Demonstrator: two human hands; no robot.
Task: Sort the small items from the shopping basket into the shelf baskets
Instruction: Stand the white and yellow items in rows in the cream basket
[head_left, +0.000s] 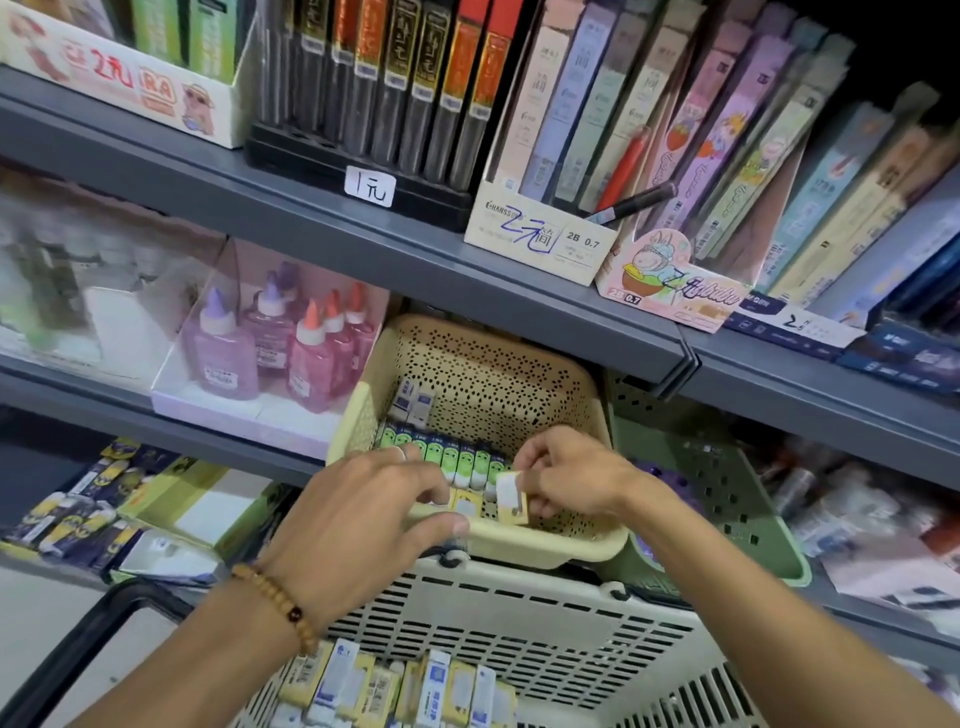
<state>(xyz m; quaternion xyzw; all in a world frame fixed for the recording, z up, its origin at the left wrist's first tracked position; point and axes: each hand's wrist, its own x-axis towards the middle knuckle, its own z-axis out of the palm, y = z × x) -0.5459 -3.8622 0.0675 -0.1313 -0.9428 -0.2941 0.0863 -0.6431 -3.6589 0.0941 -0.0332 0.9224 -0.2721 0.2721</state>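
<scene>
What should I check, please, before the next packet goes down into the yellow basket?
1. Right hand pinches a yellow packet: ok.
2. Packet is over the yellow basket, inside its rim: ok.
3. Bare floor beside the green row for it: ok, at the front right.
4. Left hand clear of the drop spot: not ok, its fingers reach in next to it.
5. More packets wait in the shopping basket: ok.
6. Packet matches those already laid in front: cannot tell, the hands hide them.
</scene>
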